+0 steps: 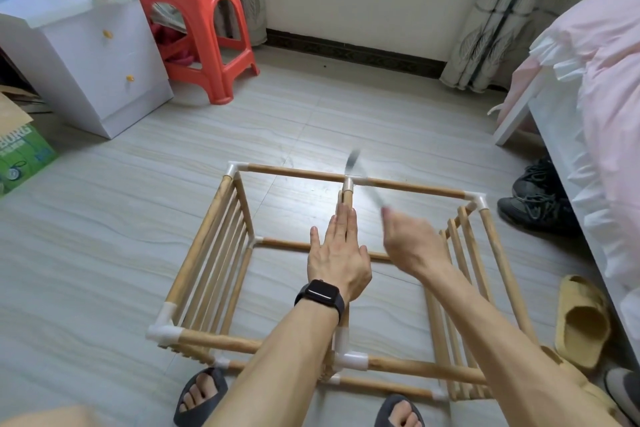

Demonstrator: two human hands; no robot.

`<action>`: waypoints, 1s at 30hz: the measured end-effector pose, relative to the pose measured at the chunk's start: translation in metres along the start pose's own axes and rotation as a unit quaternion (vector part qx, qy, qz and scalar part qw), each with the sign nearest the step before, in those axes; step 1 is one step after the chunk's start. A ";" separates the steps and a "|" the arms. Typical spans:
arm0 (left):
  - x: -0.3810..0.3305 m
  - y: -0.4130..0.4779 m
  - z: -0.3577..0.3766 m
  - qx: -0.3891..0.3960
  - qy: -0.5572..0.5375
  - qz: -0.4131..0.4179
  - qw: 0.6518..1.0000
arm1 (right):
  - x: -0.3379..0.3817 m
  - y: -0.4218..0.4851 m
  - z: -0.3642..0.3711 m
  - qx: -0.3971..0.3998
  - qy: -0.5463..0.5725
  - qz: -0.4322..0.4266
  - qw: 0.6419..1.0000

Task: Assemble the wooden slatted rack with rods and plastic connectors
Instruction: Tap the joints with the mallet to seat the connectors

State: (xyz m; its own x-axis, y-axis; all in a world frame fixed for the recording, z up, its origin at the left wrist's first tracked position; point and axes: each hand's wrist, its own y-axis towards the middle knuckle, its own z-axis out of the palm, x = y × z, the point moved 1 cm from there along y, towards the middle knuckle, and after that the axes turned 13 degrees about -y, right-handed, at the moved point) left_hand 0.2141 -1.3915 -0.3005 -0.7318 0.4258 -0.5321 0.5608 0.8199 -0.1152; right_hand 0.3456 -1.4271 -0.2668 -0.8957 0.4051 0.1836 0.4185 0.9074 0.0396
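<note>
Rack (242,253): on the tiled floor (104,218), slatted panels at left and right, rods joined by white connectors (165,329).
Left hand (337,253): flat, fingers straight, lying along the middle rod (347,196).
Right hand (408,243): clenched on a thin, motion-blurred tool (363,180) over the far rail.

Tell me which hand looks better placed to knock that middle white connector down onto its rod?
Right, probably. The right hand grips a blurred, hammer-like tool lying across the middle connector on the far rail. The left hand lies flat, fingers steadying the middle rod below.
</note>
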 end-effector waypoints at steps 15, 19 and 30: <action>-0.002 0.000 0.000 -0.008 -0.003 0.000 1.000 | 0.006 0.018 -0.002 0.017 -0.069 0.040 0.997; -0.002 0.001 0.000 -0.009 -0.002 -0.002 1.000 | 0.016 0.019 -0.022 -0.101 0.115 0.053 0.987; -0.002 0.002 0.002 -0.005 0.005 -0.002 1.000 | 0.003 0.028 -0.002 -0.083 0.124 0.070 0.986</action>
State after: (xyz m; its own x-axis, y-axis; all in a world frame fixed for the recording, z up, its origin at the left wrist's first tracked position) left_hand 0.2175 -1.3911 -0.3016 -0.7372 0.4267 -0.5239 0.5546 0.8250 -0.1085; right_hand 0.3547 -1.4009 -0.2632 -0.7712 0.4671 0.4326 0.5732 0.8051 0.1525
